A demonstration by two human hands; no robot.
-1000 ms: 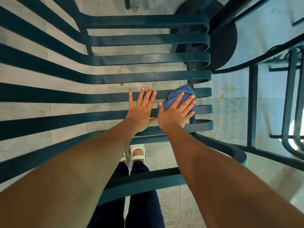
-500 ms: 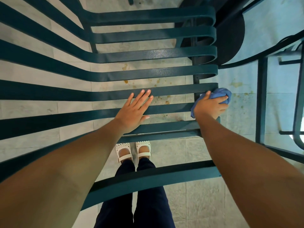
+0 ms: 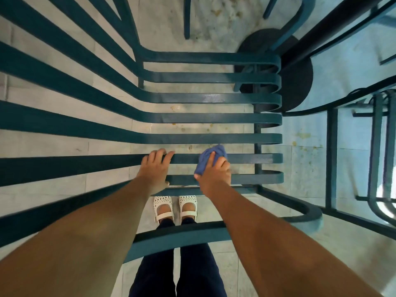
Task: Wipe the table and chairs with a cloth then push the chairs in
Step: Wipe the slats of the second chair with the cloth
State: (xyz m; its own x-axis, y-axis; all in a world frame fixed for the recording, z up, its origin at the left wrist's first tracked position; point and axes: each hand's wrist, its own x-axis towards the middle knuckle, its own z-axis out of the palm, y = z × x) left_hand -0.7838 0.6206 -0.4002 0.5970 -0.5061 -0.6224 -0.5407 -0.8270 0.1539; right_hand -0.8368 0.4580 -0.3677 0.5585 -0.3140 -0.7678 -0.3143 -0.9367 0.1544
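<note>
Crumpled blue cloth [image 3: 211, 158], bunched into a wad, sits pressed under our right hand [image 3: 214, 171] against one of the dark teal metal slats of the chair seat [image 3: 214, 118]. Our right fingers curl over the wad and grip it, with part of the cloth poking out beyond the fingertips, away from us. The slat beneath it runs crosswise, its long axis stretching from the far side of our left hand, under both hands, to a rounded end well to the right of the cloth. We judge the next wipe should follow that line, so the free run of slat lies mostly rightward of the right hand.

Our left hand [image 3: 155, 168] rests just beside the right, on the same slat, fingers bent over its far edge in a light hold that braces the chair; it carries nothing. More parallel slats lie beyond the fingertips of both hands. Below the wrists, through the gaps, we see white perforated shoes [image 3: 175, 207] on pale floor tiles [image 3: 300, 159].
</note>
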